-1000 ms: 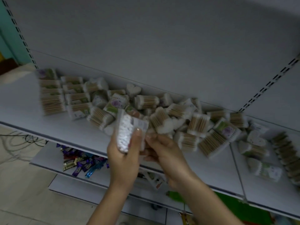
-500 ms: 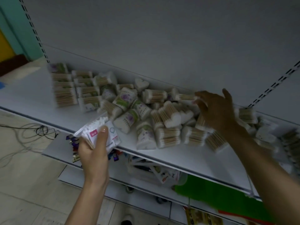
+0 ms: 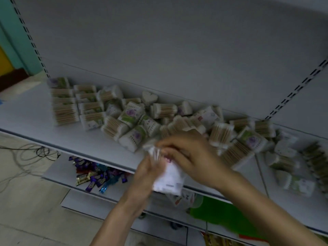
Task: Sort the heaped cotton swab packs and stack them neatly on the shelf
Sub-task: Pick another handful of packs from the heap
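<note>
A heap of cotton swab packs (image 3: 142, 119) lies across the white shelf (image 3: 26, 114), with a small neat stack (image 3: 63, 102) at its left end. In front of the shelf edge both hands meet on flat white swab packs (image 3: 168, 176) with a pink label. My left hand (image 3: 145, 173) holds them from below and the left. My right hand (image 3: 191, 157) grips their top from the right, fingers curled over them. The image is blurred by motion.
More swab packs (image 3: 287, 162) lie scattered on the shelf's right section. A lower shelf holds purple and blue wrapped sweets (image 3: 94, 174); a green item (image 3: 223, 215) sits below on the right. Cables (image 3: 26, 153) lie on the tiled floor at left.
My right hand came back from the heap to the packs in my left hand. My left hand moved right, toward the shelf edge.
</note>
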{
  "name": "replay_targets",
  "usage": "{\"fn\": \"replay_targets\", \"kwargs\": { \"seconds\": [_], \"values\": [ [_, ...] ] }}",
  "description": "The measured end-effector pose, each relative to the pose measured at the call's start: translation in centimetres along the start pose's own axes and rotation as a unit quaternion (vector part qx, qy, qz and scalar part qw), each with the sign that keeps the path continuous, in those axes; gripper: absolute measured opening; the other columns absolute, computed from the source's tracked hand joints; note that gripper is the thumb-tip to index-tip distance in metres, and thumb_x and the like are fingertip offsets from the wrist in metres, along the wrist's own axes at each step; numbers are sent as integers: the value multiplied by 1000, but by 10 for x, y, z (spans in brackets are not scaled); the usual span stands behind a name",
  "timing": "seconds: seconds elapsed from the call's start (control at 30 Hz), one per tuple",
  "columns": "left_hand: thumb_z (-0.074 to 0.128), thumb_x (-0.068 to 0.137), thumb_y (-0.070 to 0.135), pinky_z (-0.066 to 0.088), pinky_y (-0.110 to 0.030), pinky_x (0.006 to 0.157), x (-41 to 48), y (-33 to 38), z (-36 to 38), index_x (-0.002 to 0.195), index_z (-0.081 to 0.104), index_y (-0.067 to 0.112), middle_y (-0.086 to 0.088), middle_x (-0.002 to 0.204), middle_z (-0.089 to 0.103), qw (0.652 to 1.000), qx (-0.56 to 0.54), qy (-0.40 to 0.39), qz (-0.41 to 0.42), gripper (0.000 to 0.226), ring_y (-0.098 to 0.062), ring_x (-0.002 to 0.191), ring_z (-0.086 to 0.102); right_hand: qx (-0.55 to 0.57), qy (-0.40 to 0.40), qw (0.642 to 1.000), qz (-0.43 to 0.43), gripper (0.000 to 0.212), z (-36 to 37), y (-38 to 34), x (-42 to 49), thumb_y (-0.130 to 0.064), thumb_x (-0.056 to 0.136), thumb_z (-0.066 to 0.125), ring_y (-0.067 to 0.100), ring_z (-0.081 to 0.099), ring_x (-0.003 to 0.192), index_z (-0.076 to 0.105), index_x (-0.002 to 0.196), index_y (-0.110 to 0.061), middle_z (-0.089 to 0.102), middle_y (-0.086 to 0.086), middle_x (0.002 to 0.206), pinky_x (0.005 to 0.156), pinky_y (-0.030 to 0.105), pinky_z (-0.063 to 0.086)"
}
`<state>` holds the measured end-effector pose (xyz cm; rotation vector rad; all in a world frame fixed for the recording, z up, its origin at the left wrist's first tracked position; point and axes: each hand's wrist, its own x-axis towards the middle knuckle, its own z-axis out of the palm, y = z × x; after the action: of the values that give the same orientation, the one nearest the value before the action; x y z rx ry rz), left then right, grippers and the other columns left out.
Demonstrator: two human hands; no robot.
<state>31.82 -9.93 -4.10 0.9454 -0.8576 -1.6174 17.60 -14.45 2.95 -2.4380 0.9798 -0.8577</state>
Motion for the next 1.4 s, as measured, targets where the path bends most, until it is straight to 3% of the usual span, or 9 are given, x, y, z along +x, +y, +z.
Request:
{"fn": "replay_targets", "kwargs": {
  "seconds": [0.13, 0.23, 0.37, 0.47, 0.67, 0.93, 1.03, 1.23, 1.4],
  "values": [
    [92, 47, 46, 53, -28, 80, 2, 0, 13, 109, 61, 15, 0, 100, 73, 998, 28, -59, -10, 75, -19, 97, 67, -69, 10, 996, -58, 21, -3, 14, 3, -29, 91, 58, 10, 52, 87, 75, 100, -20, 60, -2, 95, 70, 32, 42],
    [83, 65, 18, 55, -31, 80, 4, 2, 17, 115, 58, 21, 3, 102, 74, 997, 48, -45, -39, 56, -19, 98, 68, -53, 13, 998, -41, 27, -13, 25, 5, -28, 91, 51, 20, 52, 105, 74, 102, -17, 60, 11, 114, 86, 30, 41],
    [74, 61, 17, 56, -40, 84, 6, 2, 27, 119, 58, 18, -4, 105, 73, 998, -29, 13, -52, 60, -24, 98, 69, -159, 169, 948, 218, 34, -49, 93, 31, -33, 92, 53, 32, 56, 109, 63, 116, -12, 60, 12, 116, 95, 43, 43],
    [68, 64, 14, 59, -38, 75, 6, 2, 33, 112, 62, 14, -9, 100, 74, 995, -74, 30, -58, 48, -26, 91, 71, -266, -18, 852, 450, 61, -65, 135, 37, -51, 88, 57, 32, 50, 121, 47, 132, -11, 52, 14, 133, 100, 42, 39],
    [66, 67, 20, 60, -44, 65, 15, -12, 44, 113, 64, 10, -17, 100, 73, 986, -113, 4, -122, 47, -33, 84, 71, -318, 14, 853, 412, 34, -41, 141, 29, -25, 90, 52, 32, 54, 115, 54, 121, -12, 55, 14, 125, 91, 38, 44],
    [61, 70, 33, 60, -46, 72, 32, -28, 61, 118, 62, 9, -16, 107, 71, 980, -117, -9, -162, 54, -34, 92, 69, 13, 190, 887, 421, 4, -63, 158, 21, -17, 81, 73, 18, 63, 87, 68, 82, -17, 70, 6, 90, 85, 36, 52],
    [63, 69, 31, 59, -44, 76, 39, -26, 60, 119, 62, 6, -16, 108, 71, 979, -113, -20, -170, 55, -32, 93, 69, 112, 250, 872, 406, 23, -81, 159, 23, -7, 77, 76, 16, 60, 76, 64, 63, -21, 64, 0, 70, 77, 34, 53],
    [62, 76, 26, 58, -46, 81, 45, -34, 69, 127, 58, 6, -19, 116, 68, 980, -91, -38, -172, 55, -36, 102, 66, 115, 249, 887, 372, 13, -100, 158, 25, -6, 80, 73, 13, 59, 68, 66, 72, -14, 64, -2, 71, 64, 26, 52],
    [60, 78, 24, 60, -44, 69, 43, -47, 78, 123, 57, 4, -24, 104, 70, 977, -97, -53, -184, 50, -36, 89, 70, 272, 394, 793, 377, 22, -102, 151, 7, 2, 90, 55, 16, 54, 64, 54, 74, -13, 56, 4, 72, 59, 25, 49]
  ]
}}
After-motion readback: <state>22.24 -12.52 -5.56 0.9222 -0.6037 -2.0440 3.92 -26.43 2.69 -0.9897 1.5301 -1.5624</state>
